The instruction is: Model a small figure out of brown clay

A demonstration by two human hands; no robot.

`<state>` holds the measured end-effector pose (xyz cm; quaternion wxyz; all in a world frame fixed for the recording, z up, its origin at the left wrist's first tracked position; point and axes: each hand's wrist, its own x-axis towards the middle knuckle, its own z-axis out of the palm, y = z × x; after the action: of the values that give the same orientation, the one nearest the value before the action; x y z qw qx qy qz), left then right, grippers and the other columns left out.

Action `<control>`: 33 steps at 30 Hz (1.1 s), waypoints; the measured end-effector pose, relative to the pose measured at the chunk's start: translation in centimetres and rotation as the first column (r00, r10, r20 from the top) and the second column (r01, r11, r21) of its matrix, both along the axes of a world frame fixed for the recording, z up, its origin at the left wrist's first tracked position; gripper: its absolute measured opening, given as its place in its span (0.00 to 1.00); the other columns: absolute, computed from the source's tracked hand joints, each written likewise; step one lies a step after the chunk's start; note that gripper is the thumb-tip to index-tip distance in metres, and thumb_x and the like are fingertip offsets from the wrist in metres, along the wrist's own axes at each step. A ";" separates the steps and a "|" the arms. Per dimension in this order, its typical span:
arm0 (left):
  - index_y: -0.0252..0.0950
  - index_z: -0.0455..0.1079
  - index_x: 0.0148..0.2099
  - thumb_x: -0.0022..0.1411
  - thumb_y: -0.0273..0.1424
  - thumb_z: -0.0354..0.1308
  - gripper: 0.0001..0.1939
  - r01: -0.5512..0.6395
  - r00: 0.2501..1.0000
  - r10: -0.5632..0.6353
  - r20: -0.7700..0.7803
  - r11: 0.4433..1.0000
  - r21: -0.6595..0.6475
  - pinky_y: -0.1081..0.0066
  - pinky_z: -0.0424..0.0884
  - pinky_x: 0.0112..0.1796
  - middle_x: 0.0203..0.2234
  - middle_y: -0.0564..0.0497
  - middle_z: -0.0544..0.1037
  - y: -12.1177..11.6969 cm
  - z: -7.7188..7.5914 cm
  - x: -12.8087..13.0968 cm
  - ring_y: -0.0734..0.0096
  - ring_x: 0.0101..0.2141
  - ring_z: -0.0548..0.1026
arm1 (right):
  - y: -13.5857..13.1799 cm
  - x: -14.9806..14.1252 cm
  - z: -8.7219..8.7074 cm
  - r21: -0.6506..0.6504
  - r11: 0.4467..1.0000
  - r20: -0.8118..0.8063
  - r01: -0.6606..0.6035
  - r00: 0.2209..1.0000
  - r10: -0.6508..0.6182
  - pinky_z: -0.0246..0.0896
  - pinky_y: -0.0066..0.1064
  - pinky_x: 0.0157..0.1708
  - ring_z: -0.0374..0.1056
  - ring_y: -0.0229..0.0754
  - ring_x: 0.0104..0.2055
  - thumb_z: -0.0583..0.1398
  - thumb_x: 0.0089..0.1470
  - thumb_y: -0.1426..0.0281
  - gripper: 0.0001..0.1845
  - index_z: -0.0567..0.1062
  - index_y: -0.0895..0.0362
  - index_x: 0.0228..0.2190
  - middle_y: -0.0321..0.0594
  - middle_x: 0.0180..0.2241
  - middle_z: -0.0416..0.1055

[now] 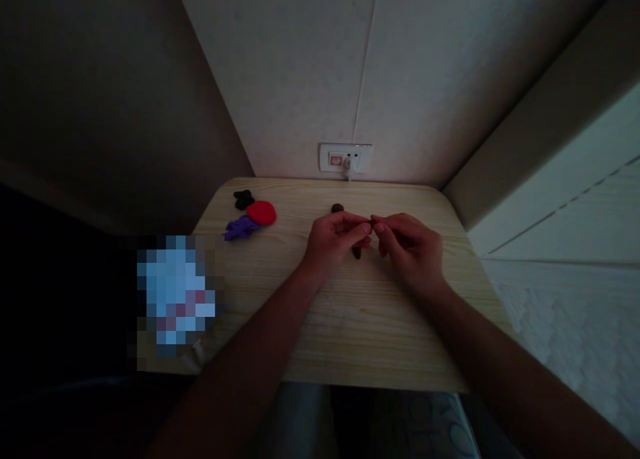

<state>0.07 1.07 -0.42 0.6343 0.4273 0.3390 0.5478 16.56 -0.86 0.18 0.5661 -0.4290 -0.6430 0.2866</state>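
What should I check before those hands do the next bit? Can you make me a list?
1. Left hand fingers on the small dark piece: ok, pinched at the tips.
2. Right hand fingers on it too: ok, they meet the left ones there.
3. Shape of that piece: cannot tell, the fingers mostly hide it.
4. Brown rounded piece fully in view: not ok, the left hand hides part of the space in front.
5. Red disc away from both hands: ok, on the table by the purple piece and black lump.
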 end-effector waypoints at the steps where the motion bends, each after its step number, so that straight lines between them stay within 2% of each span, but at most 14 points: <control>1: 0.34 0.81 0.35 0.47 0.40 0.81 0.19 -0.011 1.000 0.011 0.017 1.000 -0.010 0.67 0.79 0.33 0.27 0.50 0.83 0.0 0.0 0.0 0.71 0.26 0.80 | -0.1 0.0 0.0 0.044 0.999 0.063 0.006 0.998 -0.008 0.66 0.33 0.25 0.72 0.40 0.28 0.68 0.64 0.60 0.10 0.88 0.50 0.40 0.42 0.34 0.81; 3: 0.34 0.80 0.35 0.46 0.40 0.81 0.19 -0.022 0.999 0.023 0.040 1.000 -0.023 0.66 0.80 0.34 0.27 0.51 0.84 0.1 -0.1 0.0 0.71 0.26 0.80 | -0.3 0.0 0.2 0.100 0.995 0.152 -0.006 0.988 -0.009 0.68 0.34 0.27 0.74 0.43 0.33 0.65 0.67 0.61 0.11 0.88 0.49 0.43 0.43 0.35 0.81; 8: 0.35 0.80 0.33 0.46 0.39 0.80 0.18 -0.046 0.997 0.048 0.055 0.998 -0.039 0.65 0.81 0.37 0.28 0.50 0.84 0.2 -0.1 -0.2 0.70 0.28 0.81 | -0.3 0.0 0.1 0.145 0.988 0.272 -0.049 0.962 0.008 0.73 0.35 0.31 0.77 0.47 0.39 0.63 0.67 0.63 0.15 0.87 0.50 0.50 0.47 0.40 0.83; 11: 0.34 0.80 0.33 0.45 0.38 0.81 0.17 -0.061 0.996 0.064 0.059 0.997 -0.057 0.66 0.81 0.37 0.28 0.50 0.84 0.1 0.0 -0.3 0.70 0.29 0.82 | -0.2 0.1 -0.1 0.166 0.984 0.336 -0.062 0.942 0.002 0.72 0.35 0.30 0.76 0.46 0.37 0.63 0.67 0.64 0.18 0.85 0.52 0.54 0.49 0.43 0.83; 14: 0.35 0.80 0.33 0.45 0.36 0.80 0.17 -0.068 0.996 0.072 0.046 0.995 -0.068 0.66 0.81 0.37 0.27 0.51 0.84 0.1 0.2 -0.3 0.70 0.28 0.82 | -0.2 0.1 -0.3 0.157 0.986 0.351 -0.063 0.936 0.004 0.73 0.35 0.31 0.74 0.43 0.33 0.63 0.66 0.64 0.18 0.85 0.51 0.54 0.48 0.43 0.82; 19: 0.35 0.80 0.34 0.45 0.34 0.80 0.16 -0.048 0.996 0.054 0.069 0.996 -0.075 0.66 0.81 0.39 0.29 0.51 0.85 0.2 0.3 -0.3 0.70 0.29 0.82 | -0.2 0.0 -0.3 0.134 0.990 0.281 -0.053 0.960 0.013 0.72 0.33 0.29 0.72 0.40 0.31 0.63 0.67 0.64 0.20 0.83 0.49 0.57 0.46 0.44 0.82; 25: 0.34 0.83 0.34 0.44 0.33 0.82 0.16 0.017 0.994 -0.009 0.106 0.997 -0.073 0.71 0.78 0.33 0.27 0.50 0.85 0.2 0.2 -0.4 0.74 0.26 0.80 | 0.0 0.1 -0.3 0.149 0.987 0.164 -0.066 0.986 0.041 0.74 0.33 0.32 0.78 0.44 0.40 0.64 0.68 0.66 0.13 0.87 0.48 0.50 0.45 0.43 0.83; 33: 0.34 0.84 0.36 0.46 0.36 0.82 0.17 0.062 0.991 -0.053 0.125 0.996 -0.065 0.70 0.79 0.36 0.30 0.48 0.86 0.0 0.4 -0.1 0.73 0.28 0.81 | 0.1 0.1 -0.6 0.168 0.985 0.048 -0.024 0.999 0.016 0.71 0.30 0.27 0.75 0.38 0.32 0.67 0.65 0.68 0.11 0.87 0.47 0.48 0.42 0.40 0.83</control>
<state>-0.07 1.07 0.00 0.6838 0.3803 0.3055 0.5426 16.64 -0.72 -0.45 0.5824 -0.3796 -0.6822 0.2265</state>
